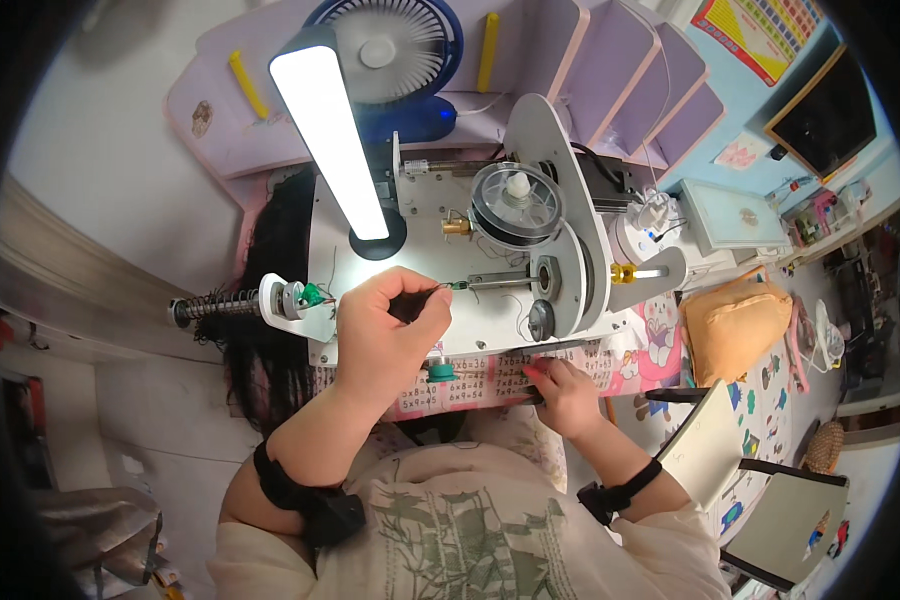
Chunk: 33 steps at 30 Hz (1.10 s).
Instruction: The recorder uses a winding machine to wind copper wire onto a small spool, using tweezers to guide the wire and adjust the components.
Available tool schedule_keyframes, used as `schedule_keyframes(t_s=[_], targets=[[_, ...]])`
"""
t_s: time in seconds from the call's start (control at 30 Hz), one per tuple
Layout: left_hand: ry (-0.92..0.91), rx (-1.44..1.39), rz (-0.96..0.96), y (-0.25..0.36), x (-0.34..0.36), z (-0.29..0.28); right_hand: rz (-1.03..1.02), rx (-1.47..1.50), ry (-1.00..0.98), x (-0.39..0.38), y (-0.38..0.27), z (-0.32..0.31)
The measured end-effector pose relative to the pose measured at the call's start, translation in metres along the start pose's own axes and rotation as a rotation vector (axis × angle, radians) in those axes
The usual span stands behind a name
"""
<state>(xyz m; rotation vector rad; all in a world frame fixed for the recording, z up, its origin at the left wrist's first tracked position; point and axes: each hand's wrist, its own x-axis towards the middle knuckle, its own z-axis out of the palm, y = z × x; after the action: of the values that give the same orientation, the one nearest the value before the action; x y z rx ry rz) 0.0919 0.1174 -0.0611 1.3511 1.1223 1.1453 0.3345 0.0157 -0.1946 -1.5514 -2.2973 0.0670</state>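
Dark tuft (pixel 411 303): near-black to brown, matte, bunched short, too small to separate into strands. Located over the white machine bed (pixel 425 215), just left of the metal spindle (pixel 500 281). Held inside the left hand (pixel 385 325), with fingers curled round and thumb and forefinger drawn close together. Small green bit (pixel 459 285) at the spindle tip, right beside those fingertips. Farther right, dark-wound clear spool (pixel 515 200) on the machine, above the spindle. To the left, sprung rod (pixel 215 307) with green piece (pixel 313 294) at its inner end; long black strands (pixel 270 300) hanging past the left edge of the bed. Right hand (pixel 570 398): low at the front edge, over the pink printed mat (pixel 660 340), fingers bent; cannot tell whether gripping the dark part beneath. Behind: lit white lamp (pixel 335 145), blue fan (pixel 385 50).
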Motion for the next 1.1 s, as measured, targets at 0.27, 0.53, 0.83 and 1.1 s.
schedule_keyframes(t_s=[0.27, 0.53, 0.83, 1.1], targets=[[-0.008, 0.372, 0.146, -0.012, 0.001, -0.011, -0.038, -0.029, -0.009, -0.007, 0.010, 0.000], [0.045, -0.014, 0.013, -0.013, -0.002, 0.000, 0.232, 0.444, -0.284, -0.010, 0.030, -0.130], [-0.009, 0.494, 0.056, -0.023, -0.023, -0.027, 0.577, 0.452, 0.323, -0.015, 0.096, -0.230], [-0.077, 0.049, -0.038, -0.004, -0.043, -0.017, 0.386, 0.287, 0.091, 0.050, 0.091, -0.236]])
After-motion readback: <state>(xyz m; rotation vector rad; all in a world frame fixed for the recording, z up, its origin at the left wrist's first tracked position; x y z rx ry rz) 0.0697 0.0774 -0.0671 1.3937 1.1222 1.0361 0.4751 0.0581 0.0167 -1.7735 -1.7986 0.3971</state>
